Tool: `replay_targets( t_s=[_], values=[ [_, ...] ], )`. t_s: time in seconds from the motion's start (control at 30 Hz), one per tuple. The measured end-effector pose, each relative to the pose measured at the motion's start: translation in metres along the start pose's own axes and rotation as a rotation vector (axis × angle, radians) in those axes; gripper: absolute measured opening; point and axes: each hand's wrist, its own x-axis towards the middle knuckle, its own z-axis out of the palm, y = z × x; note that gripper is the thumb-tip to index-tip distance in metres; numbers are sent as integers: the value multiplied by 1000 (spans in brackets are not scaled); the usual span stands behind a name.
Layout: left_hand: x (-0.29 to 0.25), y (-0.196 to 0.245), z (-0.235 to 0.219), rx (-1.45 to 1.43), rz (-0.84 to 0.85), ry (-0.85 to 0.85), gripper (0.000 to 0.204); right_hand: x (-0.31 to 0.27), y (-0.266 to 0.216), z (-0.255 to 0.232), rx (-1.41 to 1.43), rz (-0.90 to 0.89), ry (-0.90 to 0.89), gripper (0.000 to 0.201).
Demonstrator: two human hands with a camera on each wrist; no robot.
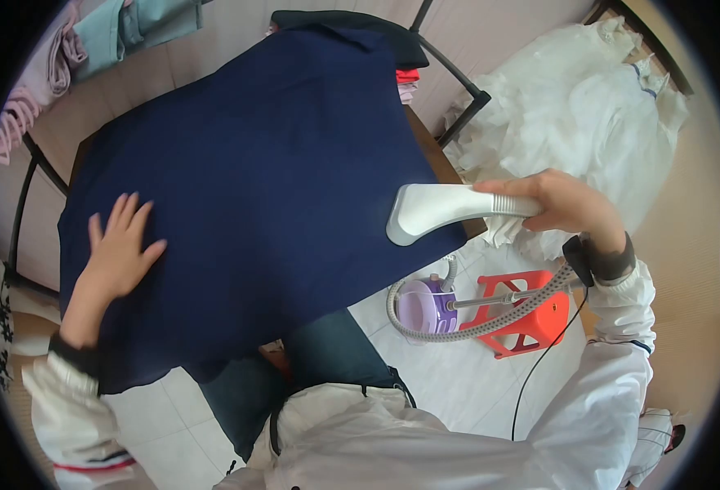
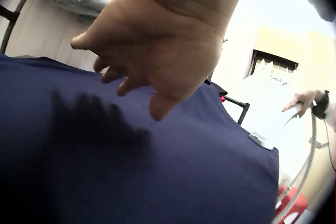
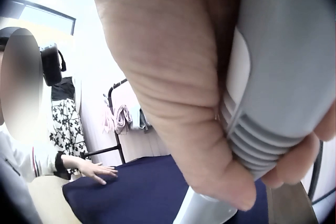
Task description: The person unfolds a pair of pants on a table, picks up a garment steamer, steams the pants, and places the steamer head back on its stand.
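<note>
A dark navy cloth lies spread over a table, its near edge hanging down by the person's legs. My right hand grips the ribbed handle of a white and grey garment steamer head. The steamer's wide end is at the cloth's right side. In the right wrist view, thumb and fingers wrap round the grey handle. My left hand is over the cloth's left side with fingers spread. The left wrist view shows that hand's palm above the cloth, its shadow falling on the fabric.
A grey ribbed hose loops from the steamer to a purple base on the floor, beside a red stool. White ruffled fabric hangs at the right. Folded garments hang on a black rack at the back left.
</note>
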Motion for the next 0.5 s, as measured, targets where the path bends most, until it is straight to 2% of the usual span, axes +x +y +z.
replay_targets(
  t_s=[0.1, 0.17, 0.23, 0.27, 0.4, 0.5],
  values=[
    [70, 43, 7, -244, 208, 88, 74, 0, 1, 2, 31, -21, 12, 90],
    [104, 78, 10, -234, 294, 160, 77, 0, 2, 4, 43, -33, 19, 92],
    [129, 104, 8, -278, 313, 150, 83, 0, 3, 6, 46, -23, 10, 92],
    [141, 112, 8, -295, 294, 141, 93, 0, 2, 5, 35, 10, -4, 90],
    [171, 116, 7, -240, 218, 21, 108, 4, 6, 4, -13, 9, 17, 90],
    [182, 110, 3, -229, 181, -7, 108, 13, 13, 7, -19, 13, 9, 90]
  ],
)
